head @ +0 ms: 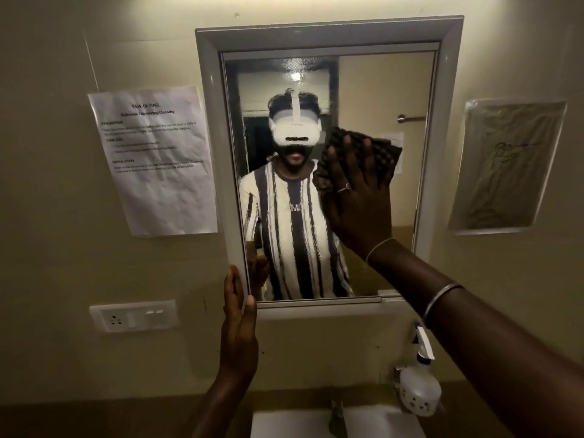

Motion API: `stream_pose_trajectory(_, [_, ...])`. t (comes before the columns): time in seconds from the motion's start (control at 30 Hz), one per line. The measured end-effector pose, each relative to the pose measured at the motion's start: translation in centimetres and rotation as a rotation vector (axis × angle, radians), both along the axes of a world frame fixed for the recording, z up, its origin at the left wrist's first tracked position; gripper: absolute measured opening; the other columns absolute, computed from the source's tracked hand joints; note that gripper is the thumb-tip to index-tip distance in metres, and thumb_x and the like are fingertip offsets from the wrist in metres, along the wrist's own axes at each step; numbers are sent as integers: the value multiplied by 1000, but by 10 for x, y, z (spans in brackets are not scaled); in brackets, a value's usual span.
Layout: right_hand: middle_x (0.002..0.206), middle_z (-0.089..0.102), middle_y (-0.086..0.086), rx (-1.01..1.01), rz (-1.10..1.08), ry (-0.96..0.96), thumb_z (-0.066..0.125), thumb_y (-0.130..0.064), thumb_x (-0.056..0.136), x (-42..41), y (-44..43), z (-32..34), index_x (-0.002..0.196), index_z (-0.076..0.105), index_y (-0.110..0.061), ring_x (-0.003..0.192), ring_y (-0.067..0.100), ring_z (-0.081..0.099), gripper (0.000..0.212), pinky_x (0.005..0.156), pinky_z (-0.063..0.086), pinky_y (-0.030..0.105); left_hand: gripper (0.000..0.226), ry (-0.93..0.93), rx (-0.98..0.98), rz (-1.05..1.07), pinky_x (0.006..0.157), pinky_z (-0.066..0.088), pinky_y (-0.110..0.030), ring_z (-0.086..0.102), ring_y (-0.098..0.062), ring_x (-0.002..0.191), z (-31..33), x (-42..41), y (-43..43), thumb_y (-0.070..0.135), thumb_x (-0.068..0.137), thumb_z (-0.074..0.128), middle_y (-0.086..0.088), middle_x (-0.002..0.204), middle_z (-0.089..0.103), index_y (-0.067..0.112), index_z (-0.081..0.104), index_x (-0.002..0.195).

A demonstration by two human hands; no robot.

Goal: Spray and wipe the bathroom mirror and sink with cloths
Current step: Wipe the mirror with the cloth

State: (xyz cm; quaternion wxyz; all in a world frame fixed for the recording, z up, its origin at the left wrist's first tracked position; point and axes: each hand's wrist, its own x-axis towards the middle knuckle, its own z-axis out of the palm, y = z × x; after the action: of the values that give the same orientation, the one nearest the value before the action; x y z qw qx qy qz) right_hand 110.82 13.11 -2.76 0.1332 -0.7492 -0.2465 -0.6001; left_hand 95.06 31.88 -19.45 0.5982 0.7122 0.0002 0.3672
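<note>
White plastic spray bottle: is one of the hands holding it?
No, the spray bottle stands by the white sink; the left hand holds the white-framed mirror, the right hand presses a dark cloth on it.

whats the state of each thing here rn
mirror, smeary near top, lower left edge pinched by left hand
cloth, spread flat on mirror under right hand
right hand, fingers straight, pressing cloth
spray bottle, upright by sink, untouched
</note>
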Motion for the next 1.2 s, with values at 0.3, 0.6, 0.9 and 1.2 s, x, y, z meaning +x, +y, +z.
stream_pose_trajectory(0.3, [166,28,10,-289,117,-52,53,-22,101,-14,9,-91,157,38,-19,155,41,20,59,119,14,71,66,-3,-23,-11,117,19,-22,16,14,148,5,-4,-1,45,100,37,35,161,17,37,14,161])
stream_pose_trajectory(0.6, [166,30,6,-534,182,-14,56,-7,90,-23,-9,-175,156,40,-21,156,34,21,69,121,18,67,58,-32,-83,-34,114,32,-23,38,4,143,-10,-15,-18,39,101,46,26,154,42,30,33,157])
stream_pose_trajectory(0.9, [164,35,6,-518,233,120,54,-10,90,-44,-15,-214,152,48,-18,155,35,23,62,119,25,67,24,318,-291,-227,89,58,-36,70,-20,109,-24,-2,-46,31,103,53,-4,120,73,25,66,122])
stream_pose_trajectory(1.2, [164,34,7,-409,301,270,59,-14,91,-64,-10,-246,154,38,-18,155,36,23,67,112,37,67,29,497,-504,-377,104,53,-46,69,-22,115,-33,0,-64,37,101,57,-3,121,74,23,68,125])
